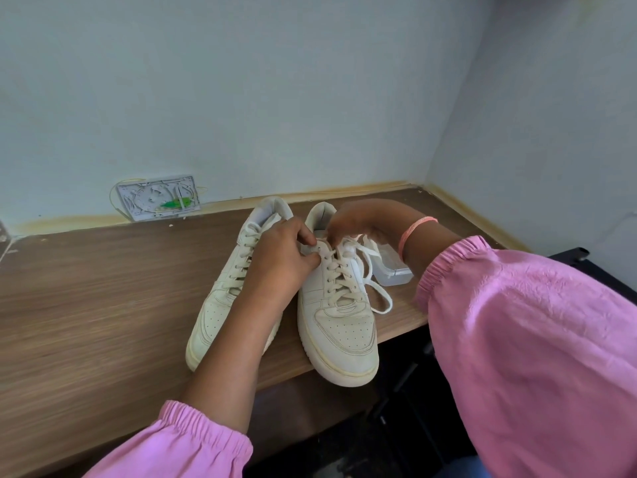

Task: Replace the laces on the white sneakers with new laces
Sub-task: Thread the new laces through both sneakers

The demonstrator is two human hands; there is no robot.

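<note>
Both shoes sit mid-desk; left hand (287, 251) and right hand (348, 222) are pinching the lace (370, 267) at the right shoe's (339, 305) 12 o'clock end. Looks like unlacing; next, pull it free eyelet by eyelet.

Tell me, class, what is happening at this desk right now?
A person in pink sleeves works on the right sneaker of a white pair on a wooden desk. Both hands, left hand and right hand, pinch its lace near the top eyelets. The left sneaker sits laced alongside; a clear plastic box lies beside them.
</note>
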